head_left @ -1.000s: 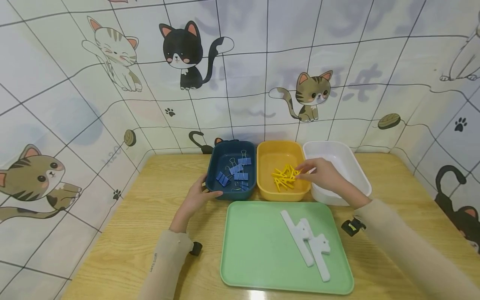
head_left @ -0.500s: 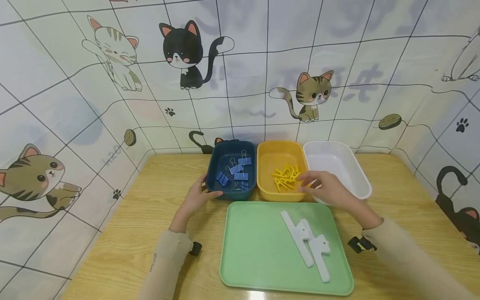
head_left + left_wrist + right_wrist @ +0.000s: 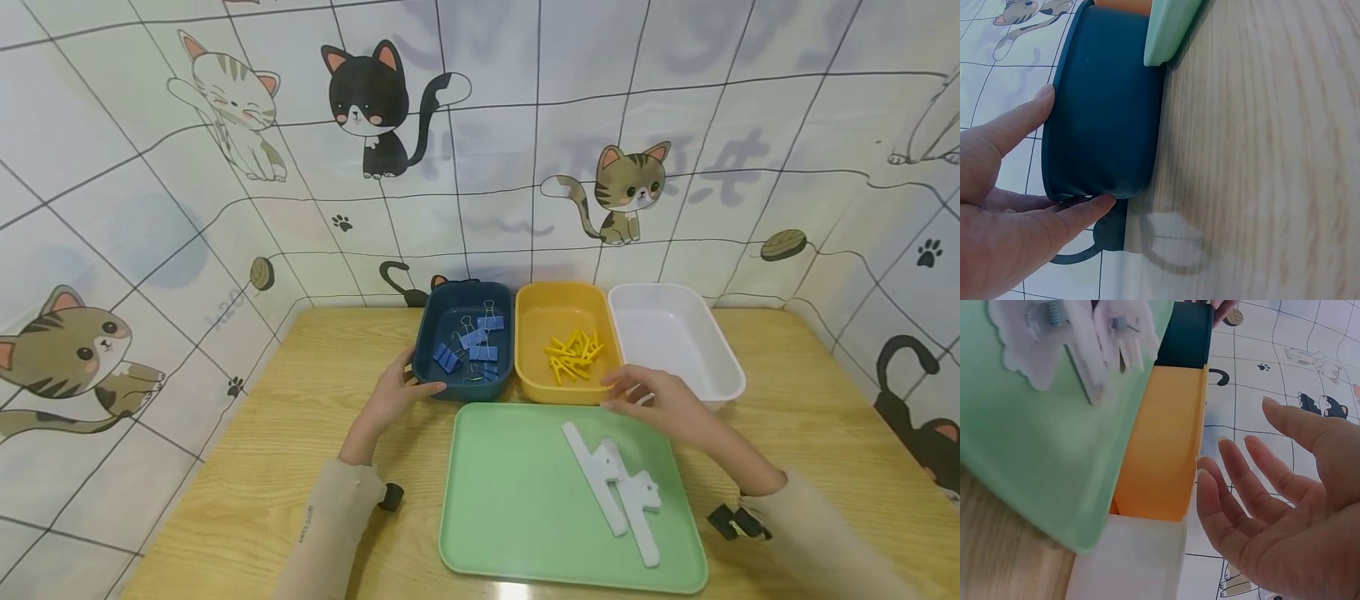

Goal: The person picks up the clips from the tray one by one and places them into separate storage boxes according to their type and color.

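Observation:
My left hand [image 3: 393, 392] rests against the near left corner of a dark blue bin [image 3: 1104, 106], fingers on its side and thumb at its rim. Several blue binder clips [image 3: 480, 344] lie in that bin. My right hand [image 3: 660, 400] hovers at the front right of a yellow bin [image 3: 1163, 425], overlapping a white bin [image 3: 667, 333] in the head view. Its fingers are loosely bent and hold nothing. Several small yellow clothespins [image 3: 573, 357] lie heaped in the yellow bin. Two long white bag-sealing clips [image 3: 617, 492] lie on a green tray [image 3: 517, 492].
The three bins stand side by side along the back of a wooden table [image 3: 300, 392], close to a wall [image 3: 480, 167] covered in cat drawings. The green tray lies in front of them. Black wrist straps [image 3: 738, 523] sit by the sleeves.
My right hand has drawn back from the yellow clothespins toward the near right, bare of anything, now over the tray's far right corner. My left hand has stayed at the blue bin.

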{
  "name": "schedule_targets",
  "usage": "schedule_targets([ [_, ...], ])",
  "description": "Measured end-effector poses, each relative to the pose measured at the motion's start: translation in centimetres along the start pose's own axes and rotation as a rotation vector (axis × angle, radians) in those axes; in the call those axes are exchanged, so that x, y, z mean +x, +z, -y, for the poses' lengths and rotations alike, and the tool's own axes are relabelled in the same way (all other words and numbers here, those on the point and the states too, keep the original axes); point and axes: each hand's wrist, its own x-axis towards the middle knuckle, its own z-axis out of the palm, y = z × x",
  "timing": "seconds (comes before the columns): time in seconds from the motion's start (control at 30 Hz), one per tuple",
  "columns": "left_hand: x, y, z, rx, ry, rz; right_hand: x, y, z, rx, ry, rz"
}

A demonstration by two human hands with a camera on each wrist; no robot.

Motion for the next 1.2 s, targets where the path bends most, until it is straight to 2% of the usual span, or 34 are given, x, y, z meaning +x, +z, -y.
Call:
schedule_targets([
  [0.17, 0.0, 0.0, -0.1, 0.006, -0.001, 0.000, -0.8, 0.3, -0.5, 0.017, 0.009, 0.038],
  [0.5, 0.0, 0.1, -0.1, 0.009, -0.005, -0.003, -2.0, 1.0, -1.7, 0.049, -0.037, 0.078],
  [0.83, 0.0, 0.1, 0.0, 0.009, -0.010, -0.012, -2.7, 1.5, -2.0, 0.083, -0.064, 0.132],
  [1.2, 0.2, 0.0, 0.1, 0.018, -0.017, -0.014, -3.5, 2.0, -2.3, 0.117, -0.075, 0.153],
])
